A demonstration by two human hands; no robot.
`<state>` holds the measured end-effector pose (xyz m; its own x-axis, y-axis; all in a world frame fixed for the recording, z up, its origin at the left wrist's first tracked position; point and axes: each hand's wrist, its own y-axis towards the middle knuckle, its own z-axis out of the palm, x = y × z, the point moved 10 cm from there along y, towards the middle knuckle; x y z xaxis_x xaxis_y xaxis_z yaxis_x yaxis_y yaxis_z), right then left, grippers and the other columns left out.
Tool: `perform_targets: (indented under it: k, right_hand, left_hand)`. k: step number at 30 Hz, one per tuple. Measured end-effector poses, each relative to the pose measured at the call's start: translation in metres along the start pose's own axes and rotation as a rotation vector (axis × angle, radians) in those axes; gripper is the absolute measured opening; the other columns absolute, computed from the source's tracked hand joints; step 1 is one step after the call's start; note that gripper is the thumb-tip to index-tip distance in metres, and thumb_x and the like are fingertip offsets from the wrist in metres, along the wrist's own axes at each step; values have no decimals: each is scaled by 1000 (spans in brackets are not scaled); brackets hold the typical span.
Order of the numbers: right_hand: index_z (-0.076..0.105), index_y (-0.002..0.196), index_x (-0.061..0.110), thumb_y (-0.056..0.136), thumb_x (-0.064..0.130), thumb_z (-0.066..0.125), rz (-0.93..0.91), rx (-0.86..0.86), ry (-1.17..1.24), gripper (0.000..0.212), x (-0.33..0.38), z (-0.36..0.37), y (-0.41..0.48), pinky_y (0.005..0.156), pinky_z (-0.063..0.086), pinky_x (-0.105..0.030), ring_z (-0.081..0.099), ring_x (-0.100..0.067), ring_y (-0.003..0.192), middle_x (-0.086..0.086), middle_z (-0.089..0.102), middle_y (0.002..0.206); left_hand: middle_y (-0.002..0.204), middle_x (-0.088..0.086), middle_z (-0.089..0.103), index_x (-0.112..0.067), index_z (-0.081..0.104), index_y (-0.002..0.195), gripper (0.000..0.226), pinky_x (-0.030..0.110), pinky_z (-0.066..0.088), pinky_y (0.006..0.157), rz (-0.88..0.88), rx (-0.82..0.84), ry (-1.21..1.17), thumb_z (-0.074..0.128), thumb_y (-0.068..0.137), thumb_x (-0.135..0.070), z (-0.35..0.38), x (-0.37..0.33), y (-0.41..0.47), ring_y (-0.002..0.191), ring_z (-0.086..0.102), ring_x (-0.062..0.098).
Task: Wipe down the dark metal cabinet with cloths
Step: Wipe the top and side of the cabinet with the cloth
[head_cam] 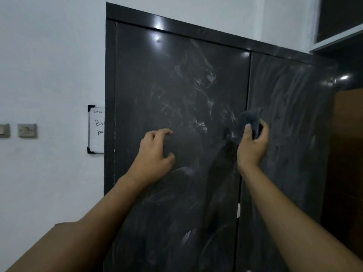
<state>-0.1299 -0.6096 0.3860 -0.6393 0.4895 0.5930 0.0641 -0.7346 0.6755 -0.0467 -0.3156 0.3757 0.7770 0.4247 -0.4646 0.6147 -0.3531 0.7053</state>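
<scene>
the right hand [253, 143], right of centre in the frame, has its fingers and thumb curled tight round a bunched dark cloth [251, 117], and the free end of the cloth stands up above the knuckles against the cabinet [137, 55], just right of the seam where its two doors meet. the left hand [155, 152], at mid-frame, holds nothing that can be seen: fingers arched and half curled, thumb well apart from them, poised at the left door [167, 85] (whether the fingertips touch the metal cannot be told).

the cabinet fills the middle and right of the frame, and both doors carry pale swirling smears, thick around the centre of the left door and in long streaks down the right door [290, 99]. judging from that, the wiping is under way but far from finished, with the step in hand being a pass over the area by the seam.

the next move likely calls for flattening the cloth against the metal and working in firm overlapping strokes, since a bunched wad only pushes the film about.

at the left edge a small whiteboard [96, 130] and light switches [27, 130] sit on the pale wall [49, 55]; a brown wooden panel [347, 154] shows at the far right.
</scene>
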Motion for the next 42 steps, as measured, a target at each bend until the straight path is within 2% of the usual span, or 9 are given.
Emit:
perform_targets:
  k: [3, 7, 11, 14, 23, 28, 31, 36, 42]
  right_hand:
    - [56, 133, 13, 103, 23, 54, -189, 100, -106, 32, 15, 31, 18, 82, 39, 0, 51, 0, 105, 4, 58, 123]
    - [62, 125, 10, 95, 11, 58, -532, 224, -190, 30, 33, 70, 41, 88, 42, -24, 51, -11, 100, -7, 63, 116]
    - [63, 122, 6, 85, -1, 51, -832, 288, -239, 40, 54, 91, 55, 84, 32, -22, 51, -25, 97, -11, 64, 115]
    - [65, 119, 4, 89, 0, 57, -953, 291, -315, 32, 60, 108, 79, 79, 28, -19, 56, -34, 93, -13, 66, 114]
    - [73, 108, 6, 79, 5, 75, -1286, 616, -224, 29, 42, 135, 59, 84, 49, -40, 60, -33, 99, -10, 68, 114]
    - [73, 92, 7, 77, 1, 52, -1450, 745, -205, 26, 33, 123, 49, 79, 49, -39, 60, -30, 95, -6, 70, 103]
    - [72, 88, 6, 73, -1, 50, -1409, 715, -171, 28, 40, 117, 85, 80, 48, -42, 62, -32, 93, -7, 69, 97]
    - [65, 124, 2, 81, 14, 54, -980, 554, -173, 45, 46, 131, 149, 108, 43, -40, 56, -35, 122, -16, 64, 124]
    - [62, 134, 9, 87, 35, 59, -1245, 694, -289, 54, 25, 140, 81, 109, 41, -49, 48, -29, 134, -4, 59, 140]
  left_hand:
    - [129, -8, 29, -32, 37, 142, 59, 29, 34, 106, 1, -20, 54, 65, 92, -19, -4, -5, 13, 123, 34, 12]
    - [134, -5, 30, -31, 37, 142, 58, 24, 31, 102, 8, -75, 103, 66, 92, -19, -1, -15, 31, 123, 35, 10]
    - [143, -2, 29, -28, 37, 146, 60, 29, 28, 113, 18, -133, 198, 64, 93, -23, 4, -26, 45, 136, 29, 15]
    - [158, 4, 16, -25, 27, 154, 66, 45, 16, 124, 35, -128, 389, 58, 97, -33, 22, -38, 56, 151, 6, 25]
    - [161, 11, 10, -26, 17, 156, 70, 56, 15, 122, 51, -162, 615, 53, 97, -36, 38, -63, 104, 151, 1, 30]
    - [158, 12, 20, -18, 24, 156, 64, 46, 20, 123, 98, -222, 685, 48, 99, -32, 28, -74, 124, 148, 14, 28]
    - [156, 14, 25, -12, 26, 156, 59, 41, 21, 123, 156, -253, 762, 42, 103, -31, 22, -76, 131, 145, 19, 28]
    - [158, 10, 18, -15, 20, 158, 63, 34, 13, 119, 205, -274, 850, 38, 103, -40, 22, -67, 143, 143, 21, 26]
    - [158, 4, 18, -24, 17, 160, 63, 35, 8, 120, 253, -317, 874, 27, 104, -50, 21, -50, 144, 142, 22, 23]
